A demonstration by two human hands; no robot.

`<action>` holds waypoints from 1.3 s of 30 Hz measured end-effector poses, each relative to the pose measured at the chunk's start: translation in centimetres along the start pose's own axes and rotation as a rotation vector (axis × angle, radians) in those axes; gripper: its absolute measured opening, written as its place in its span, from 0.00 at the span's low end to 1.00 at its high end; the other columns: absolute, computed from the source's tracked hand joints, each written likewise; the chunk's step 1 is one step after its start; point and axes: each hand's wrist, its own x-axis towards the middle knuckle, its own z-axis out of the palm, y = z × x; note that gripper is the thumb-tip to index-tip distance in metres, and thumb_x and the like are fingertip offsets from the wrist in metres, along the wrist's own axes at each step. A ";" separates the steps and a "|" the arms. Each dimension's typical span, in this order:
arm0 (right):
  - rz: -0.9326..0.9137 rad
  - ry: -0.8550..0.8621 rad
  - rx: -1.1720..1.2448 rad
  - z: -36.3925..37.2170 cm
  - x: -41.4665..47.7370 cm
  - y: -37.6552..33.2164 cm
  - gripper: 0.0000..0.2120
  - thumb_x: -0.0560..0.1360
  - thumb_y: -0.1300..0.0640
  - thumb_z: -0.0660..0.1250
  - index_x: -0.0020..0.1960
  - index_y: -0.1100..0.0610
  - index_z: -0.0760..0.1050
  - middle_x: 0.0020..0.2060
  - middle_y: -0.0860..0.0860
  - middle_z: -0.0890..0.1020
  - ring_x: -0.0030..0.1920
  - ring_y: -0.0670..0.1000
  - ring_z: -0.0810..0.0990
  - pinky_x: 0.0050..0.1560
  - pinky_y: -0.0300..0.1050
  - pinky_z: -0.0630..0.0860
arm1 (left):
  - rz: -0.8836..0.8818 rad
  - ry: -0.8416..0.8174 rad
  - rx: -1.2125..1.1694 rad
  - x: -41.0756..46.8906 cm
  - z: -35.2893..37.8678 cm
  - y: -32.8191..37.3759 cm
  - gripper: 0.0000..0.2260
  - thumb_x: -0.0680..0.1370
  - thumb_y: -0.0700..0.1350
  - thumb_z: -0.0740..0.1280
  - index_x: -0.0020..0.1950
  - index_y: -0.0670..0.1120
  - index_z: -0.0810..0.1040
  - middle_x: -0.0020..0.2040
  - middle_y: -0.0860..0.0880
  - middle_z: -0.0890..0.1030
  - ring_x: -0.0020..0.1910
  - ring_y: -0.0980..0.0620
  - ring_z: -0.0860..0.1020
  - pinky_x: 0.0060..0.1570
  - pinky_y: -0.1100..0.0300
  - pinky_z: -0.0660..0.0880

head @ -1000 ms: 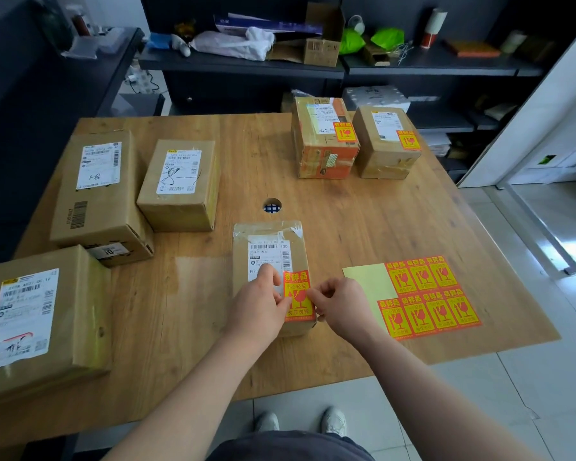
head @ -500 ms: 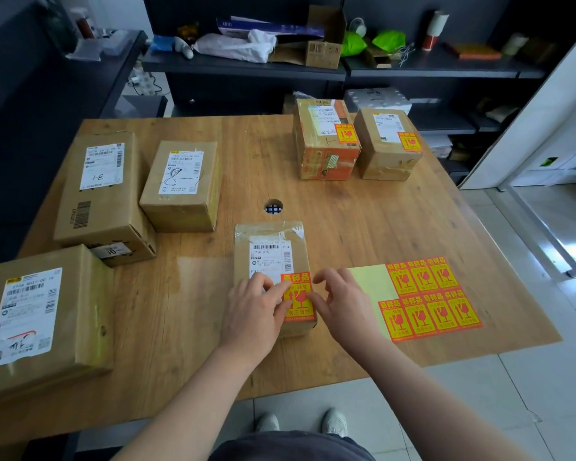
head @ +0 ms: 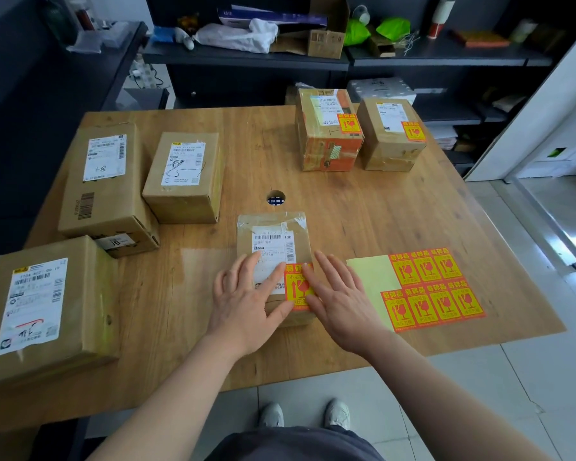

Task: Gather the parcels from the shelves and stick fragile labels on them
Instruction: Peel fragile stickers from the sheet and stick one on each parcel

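Parcel [head: 273, 224] — label [head: 297, 288] seemingly beneath left hand [head: 243, 307], right hand [head: 343, 301]

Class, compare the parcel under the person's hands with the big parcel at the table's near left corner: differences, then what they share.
The middle parcel bears a fragile label; the corner parcel has none. The middle parcel looks smaller than the corner parcel. The left hand and right hand press on the middle parcel; nothing touches the corner parcel. Both are brown with white shipping labels.
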 end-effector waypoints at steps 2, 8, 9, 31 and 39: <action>0.005 0.011 -0.006 -0.1 -0.1 0.1 0.29 0.80 0.40 0.38 0.78 0.51 0.43 0.77 0.49 0.39 0.74 0.49 0.32 0.75 0.50 0.38 | -0.034 -0.009 -0.038 -0.6 0.2 -0.5 0.30 0.74 0.69 0.40 0.75 0.64 0.42 0.78 0.50 0.44 0.75 0.49 0.40 0.70 0.45 0.42; -0.233 -0.038 0.001 0.2 0.9 -1.6 0.26 0.82 0.46 0.42 0.77 0.52 0.42 0.76 0.47 0.42 0.74 0.44 0.35 0.74 0.44 0.35 | -0.084 -0.056 -0.184 -1.1 0.3 -0.6 0.28 0.80 0.60 0.46 0.76 0.56 0.38 0.77 0.49 0.35 0.75 0.51 0.36 0.71 0.52 0.37; -0.237 -0.041 -0.001 0.2 0.8 -1.3 0.26 0.82 0.46 0.42 0.77 0.52 0.41 0.76 0.47 0.42 0.74 0.44 0.35 0.74 0.44 0.36 | -0.083 -0.059 -0.192 -1.1 0.2 -0.5 0.28 0.80 0.59 0.46 0.76 0.56 0.37 0.77 0.49 0.34 0.75 0.51 0.35 0.71 0.53 0.37; 0.341 0.221 0.621 -4.9 5.7 0.3 0.13 0.77 0.47 0.64 0.54 0.51 0.82 0.40 0.48 0.84 0.41 0.50 0.81 0.42 0.46 0.77 | -0.326 0.137 -0.738 4.1 -4.8 -1.2 0.29 0.75 0.51 0.68 0.72 0.44 0.60 0.66 0.49 0.73 0.63 0.49 0.73 0.56 0.57 0.71; 0.250 0.309 0.660 -12.2 17.4 4.1 0.11 0.78 0.49 0.64 0.54 0.51 0.82 0.40 0.41 0.82 0.38 0.37 0.77 0.34 0.29 0.69 | -0.301 0.279 -0.799 16.3 -11.0 -2.1 0.23 0.76 0.48 0.68 0.68 0.46 0.67 0.61 0.51 0.77 0.52 0.57 0.73 0.47 0.66 0.66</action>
